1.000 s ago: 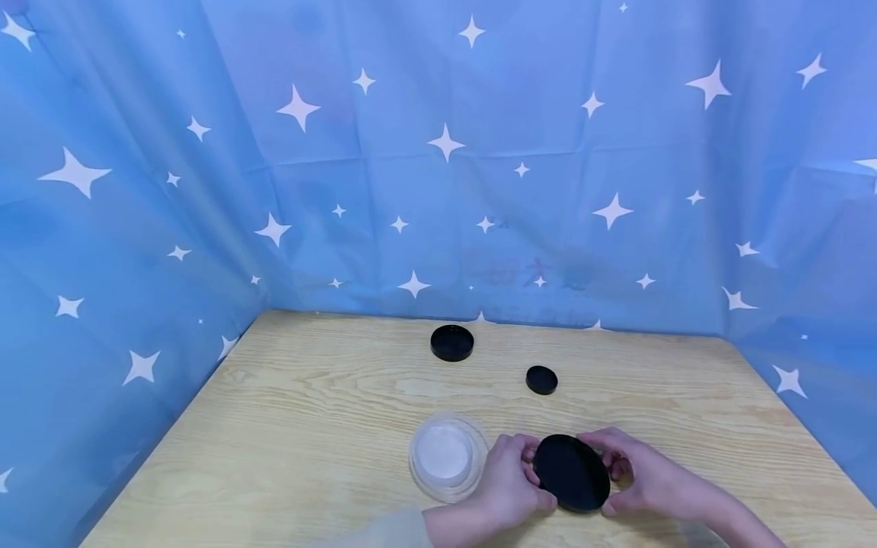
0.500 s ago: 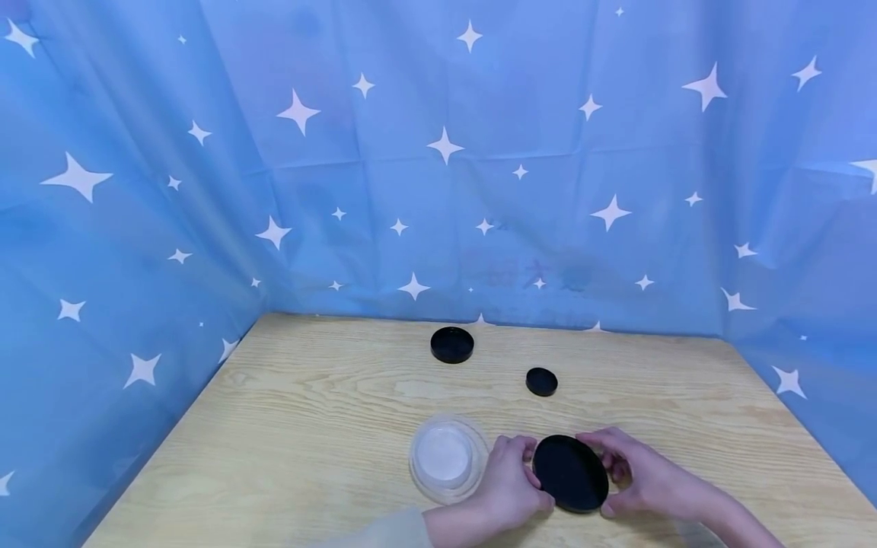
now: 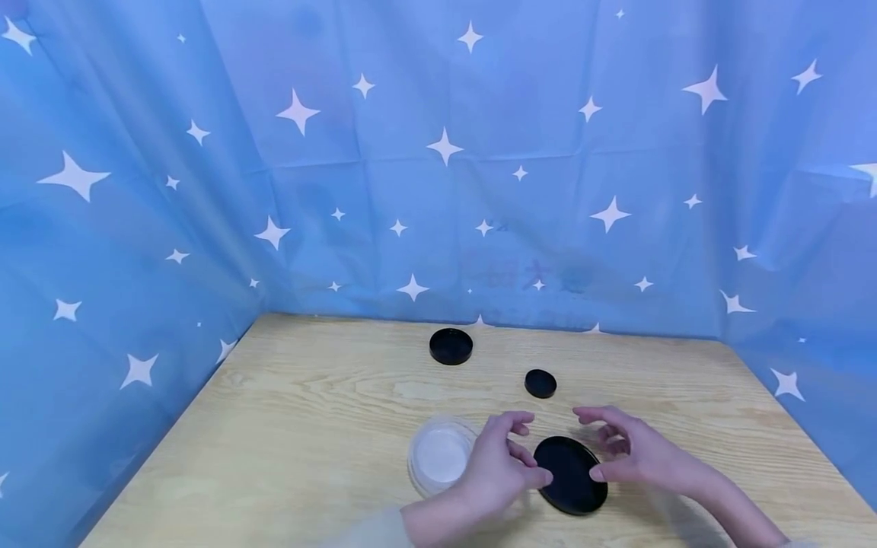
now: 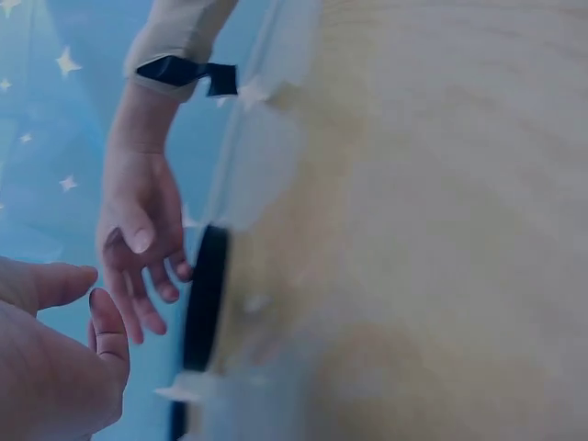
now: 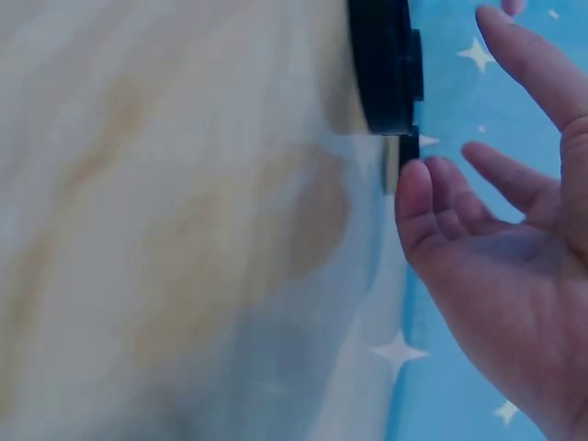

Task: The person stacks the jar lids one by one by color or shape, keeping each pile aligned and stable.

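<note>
A large black round lid [image 3: 570, 487] lies on the wooden table at the front right in the head view. Beside its left edge hovers my left hand [image 3: 500, 466], fingers loosely bent and holding nothing. My right hand [image 3: 637, 453] is raised at the lid's right side, thumb and fingers spread apart. In the left wrist view the lid [image 4: 207, 299] shows edge-on beyond the left hand [image 4: 64, 358]. The right wrist view has the right hand [image 5: 514, 239] apart from the lid [image 5: 381, 73]. Left of the left hand sits a translucent round container [image 3: 438, 457], partly covered by that hand.
Toward the back of the table [image 3: 308, 396] stands a medium black round lid [image 3: 451, 347] with a raised rim. A small black round lid [image 3: 540, 383] lies between it and the hands. A blue curtain [image 3: 384, 183] with white stars surrounds the table's back and sides.
Both hands have let go of the large black lid and lifted up from its edges, fingers opening. The lid stays on the table in nearly the same place.
</note>
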`<state>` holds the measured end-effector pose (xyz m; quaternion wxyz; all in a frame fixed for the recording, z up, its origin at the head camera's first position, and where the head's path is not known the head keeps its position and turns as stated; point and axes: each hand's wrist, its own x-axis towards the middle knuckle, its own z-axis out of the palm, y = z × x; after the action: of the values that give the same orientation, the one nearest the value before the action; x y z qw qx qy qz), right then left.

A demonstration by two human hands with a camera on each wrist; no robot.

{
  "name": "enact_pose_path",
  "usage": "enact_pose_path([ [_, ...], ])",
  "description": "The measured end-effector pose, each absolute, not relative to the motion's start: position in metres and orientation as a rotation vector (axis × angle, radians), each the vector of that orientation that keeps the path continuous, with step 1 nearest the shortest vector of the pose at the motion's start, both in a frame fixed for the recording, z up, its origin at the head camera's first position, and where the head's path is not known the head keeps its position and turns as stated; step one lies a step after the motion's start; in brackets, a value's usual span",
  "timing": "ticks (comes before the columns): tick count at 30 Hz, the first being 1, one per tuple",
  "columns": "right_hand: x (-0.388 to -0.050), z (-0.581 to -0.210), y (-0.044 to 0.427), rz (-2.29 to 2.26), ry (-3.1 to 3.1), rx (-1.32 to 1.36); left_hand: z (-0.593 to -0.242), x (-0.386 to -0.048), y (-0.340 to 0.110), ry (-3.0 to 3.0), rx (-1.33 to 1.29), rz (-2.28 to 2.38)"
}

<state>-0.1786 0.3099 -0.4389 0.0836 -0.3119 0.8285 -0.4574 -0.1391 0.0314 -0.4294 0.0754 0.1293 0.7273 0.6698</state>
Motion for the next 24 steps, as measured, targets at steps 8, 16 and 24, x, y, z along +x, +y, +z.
enact_pose_path([
  [8,-0.19,-0.417,0.293,-1.421,2.577,-0.896,-0.394,-0.174,-0.02,2.206,0.457,2.058],
  [16,-0.222,-0.384,0.266,-1.371,2.615,-0.81,-0.388,-0.219,-0.084,2.273,0.58,1.957],
  [24,-0.262,-0.367,0.216,-1.278,2.716,-0.675,-0.397,-0.263,-0.119,2.45,0.471,1.906],
])
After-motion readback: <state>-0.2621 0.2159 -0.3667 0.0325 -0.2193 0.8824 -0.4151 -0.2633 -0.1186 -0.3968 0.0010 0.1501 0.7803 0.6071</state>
